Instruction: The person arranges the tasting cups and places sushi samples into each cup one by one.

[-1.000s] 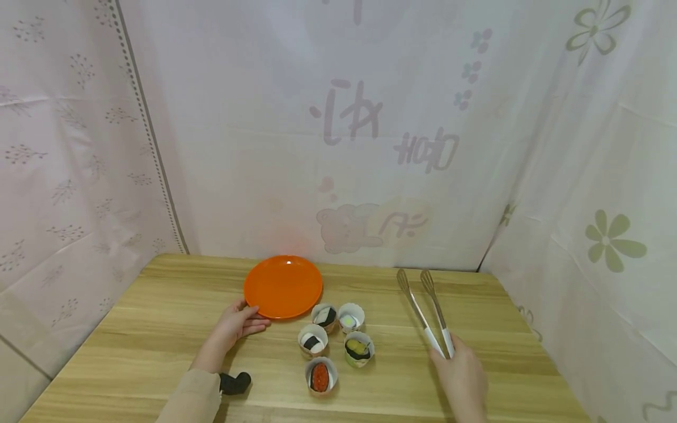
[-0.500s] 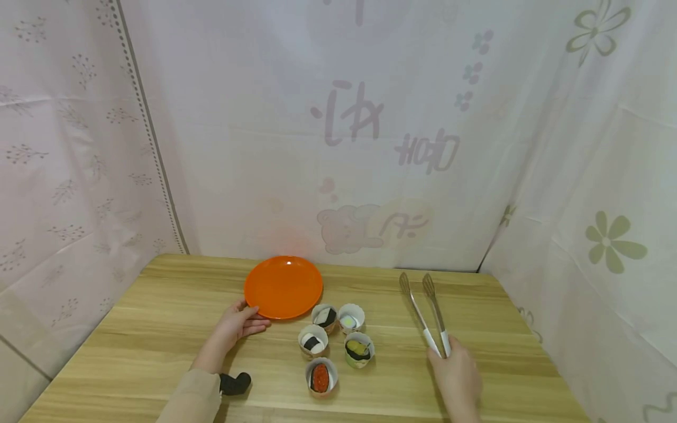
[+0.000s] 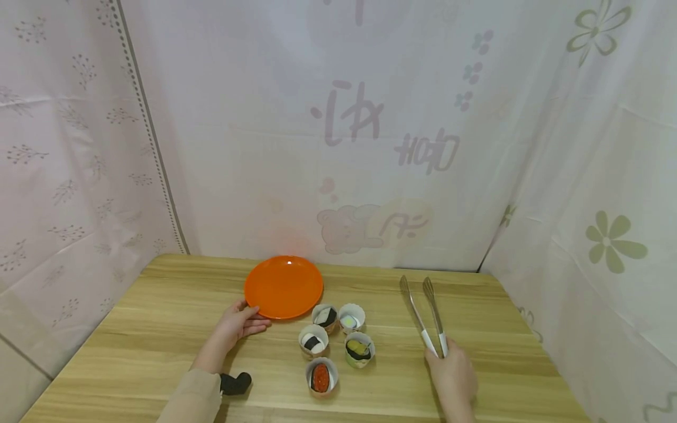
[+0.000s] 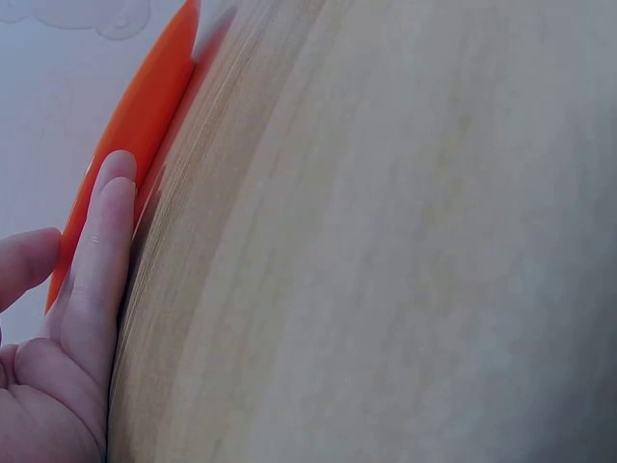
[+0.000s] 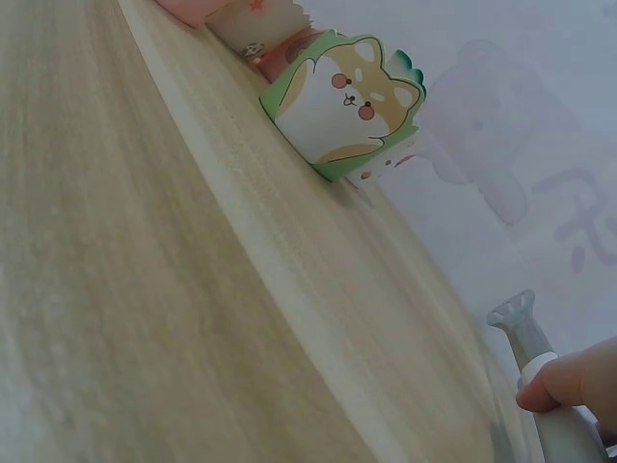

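Observation:
At the table's back left lies an orange plate (image 3: pixel 284 288). My left hand (image 3: pixel 236 324) pinches its near rim, thumb on top and fingers (image 4: pixel 101 236) extended along the underside. My right hand (image 3: pixel 453 376) grips white-handled metal tongs (image 3: pixel 435 311) by the handles, their two slotted tips apart and pointing to the back. Between the hands stand several paper cups, each with a sushi-like piece inside: one with a red top (image 3: pixel 320 378), one with a yellow-green top (image 3: pixel 358 348), a white one with a black band (image 3: pixel 312 342). Nothing sits between the tong tips.
A black object (image 3: pixel 235 383) shows beside the left sleeve (image 3: pixel 191 399). The wooden table (image 3: pixel 143 329) ends at a printed curtain (image 3: pixel 254 147) behind, with more curtain on both sides. A cup with a dog print (image 5: pixel 347 106) shows in the right wrist view.
My right hand has drawn slightly left and toward me with the tongs, and their tips have come a little nearer the front. The left hand, plate and cups have stayed put.

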`<state>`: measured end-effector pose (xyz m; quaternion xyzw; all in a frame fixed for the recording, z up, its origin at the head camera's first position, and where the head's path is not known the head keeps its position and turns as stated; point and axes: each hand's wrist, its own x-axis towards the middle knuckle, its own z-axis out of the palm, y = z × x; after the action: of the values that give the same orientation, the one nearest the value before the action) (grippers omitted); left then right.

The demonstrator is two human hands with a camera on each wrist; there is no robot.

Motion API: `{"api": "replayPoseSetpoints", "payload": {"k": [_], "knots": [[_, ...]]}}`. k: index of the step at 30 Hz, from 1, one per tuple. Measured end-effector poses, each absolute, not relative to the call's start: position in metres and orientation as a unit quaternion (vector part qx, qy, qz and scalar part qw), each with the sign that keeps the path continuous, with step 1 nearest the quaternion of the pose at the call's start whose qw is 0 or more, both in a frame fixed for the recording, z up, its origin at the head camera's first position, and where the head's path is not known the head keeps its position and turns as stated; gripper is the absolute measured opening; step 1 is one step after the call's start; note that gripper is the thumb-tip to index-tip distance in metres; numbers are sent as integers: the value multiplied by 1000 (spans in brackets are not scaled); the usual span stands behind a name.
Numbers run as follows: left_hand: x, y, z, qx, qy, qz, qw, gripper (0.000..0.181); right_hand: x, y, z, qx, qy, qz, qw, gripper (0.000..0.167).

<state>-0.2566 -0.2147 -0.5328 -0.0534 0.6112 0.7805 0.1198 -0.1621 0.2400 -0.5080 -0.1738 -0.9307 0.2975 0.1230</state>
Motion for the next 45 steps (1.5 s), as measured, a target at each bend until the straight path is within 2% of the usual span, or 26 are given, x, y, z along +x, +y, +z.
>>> {"api": "replayPoseSetpoints", "payload": {"k": [11, 27, 36, 45], "knots": [[-259, -214, -535, -56, 615, 777, 120, 50, -165, 240, -507, -182, -930, 305, 95, 56], [-258, -213, -536, -57, 613, 778, 125, 52, -165, 242, -511, -191, -930, 304, 87, 62], [-258, -213, -540, -59, 621, 773, 115, 49, -167, 245, -511, -185, -939, 286, 49, 67], [-258, -213, -538, -63, 624, 773, 100, 48, -169, 245, -506, -172, -944, 278, 40, 68]]}}
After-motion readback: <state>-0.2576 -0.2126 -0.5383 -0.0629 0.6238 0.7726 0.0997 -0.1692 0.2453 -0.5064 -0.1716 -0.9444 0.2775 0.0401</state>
